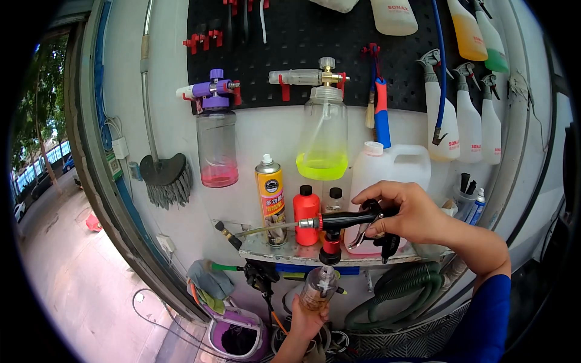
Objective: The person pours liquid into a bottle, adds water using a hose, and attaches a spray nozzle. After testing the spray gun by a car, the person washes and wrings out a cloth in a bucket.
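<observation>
My right hand (411, 212) grips the rear of a black and red spray gun (348, 219), with fingers around the metal trigger area. The gun's long thin nozzle points left, across the front of a shelf. A red and black collar hangs under its body. Directly below, my left hand (308, 320) is wrapped round a small clear bottle (318, 290) with brownish contents, tilted slightly. The bottle's neck is close under the collar; I cannot tell whether the two touch. Behind the gun stand a red bottle (307, 209), a yellow aerosol can (270, 193) and a white jug (387, 169).
A narrow shelf (254, 247) runs behind the gun. Foam bottles with pink (216, 145) and yellow liquid (322, 133) hang on a black pegboard (260, 66). Spray bottles (440, 115) hang at right. Below are a coiled green hose (396, 302) and a purple bucket (260, 345).
</observation>
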{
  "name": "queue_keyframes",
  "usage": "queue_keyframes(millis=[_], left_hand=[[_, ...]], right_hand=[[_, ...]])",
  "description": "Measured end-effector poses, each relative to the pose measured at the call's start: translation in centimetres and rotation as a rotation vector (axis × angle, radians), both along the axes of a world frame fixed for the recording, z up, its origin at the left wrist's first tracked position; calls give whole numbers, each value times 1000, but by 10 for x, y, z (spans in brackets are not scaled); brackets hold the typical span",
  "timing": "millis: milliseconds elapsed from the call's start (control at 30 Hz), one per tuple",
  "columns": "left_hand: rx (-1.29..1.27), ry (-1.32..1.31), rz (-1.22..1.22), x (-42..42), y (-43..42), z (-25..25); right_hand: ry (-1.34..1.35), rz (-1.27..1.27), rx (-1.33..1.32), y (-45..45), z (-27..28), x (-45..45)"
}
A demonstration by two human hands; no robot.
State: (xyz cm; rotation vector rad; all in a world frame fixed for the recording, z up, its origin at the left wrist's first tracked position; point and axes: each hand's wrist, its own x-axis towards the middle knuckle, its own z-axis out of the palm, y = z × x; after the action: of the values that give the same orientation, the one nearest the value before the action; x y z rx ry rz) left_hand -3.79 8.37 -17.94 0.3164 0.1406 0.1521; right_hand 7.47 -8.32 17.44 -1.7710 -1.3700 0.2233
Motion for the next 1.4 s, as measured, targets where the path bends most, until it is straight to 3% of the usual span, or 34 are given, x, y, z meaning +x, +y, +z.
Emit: queue_keyframes(millis=[67,133,233,300,533,733,867,933,1033,1133,1200,1267,1333,1400], left_hand=[[37,-35,1,9,4,35],[82,-87,29,14,4,91],[117,-152,9,25,10,144],[114,-272,-5,34,14,172],[177,-360,-9,59,17,222],[183,-413,-36,78,19,241],[169,-450,-83,90,16,264],[151,-465,-99,96,15,286],[91,-612,-227,110,14,321],[114,-625,-108,103,-2,371],[107,-692,-119,111,-5,397],[94,-766,-138,122,-8,419],[66,-876,-181,133,-9,439],[97,-813,-130,138,-10,457]], right_hand=[[-201,-8,151,6,24,6],[-236,49,311,15,57,17],[-291,-24,330,15,119,18],[-549,0,370,18,149,38],[-723,-2,364,22,197,49],[-779,-271,263,23,218,44],[-870,-301,377,36,245,64],[-921,-298,560,41,273,73],[-1002,-313,622,42,324,83],[-1083,-335,620,37,368,85],[-843,-394,576,27,371,54],[-1033,-345,747,37,402,87],[-1020,-333,744,42,417,95],[-1134,-375,685,45,430,102]])
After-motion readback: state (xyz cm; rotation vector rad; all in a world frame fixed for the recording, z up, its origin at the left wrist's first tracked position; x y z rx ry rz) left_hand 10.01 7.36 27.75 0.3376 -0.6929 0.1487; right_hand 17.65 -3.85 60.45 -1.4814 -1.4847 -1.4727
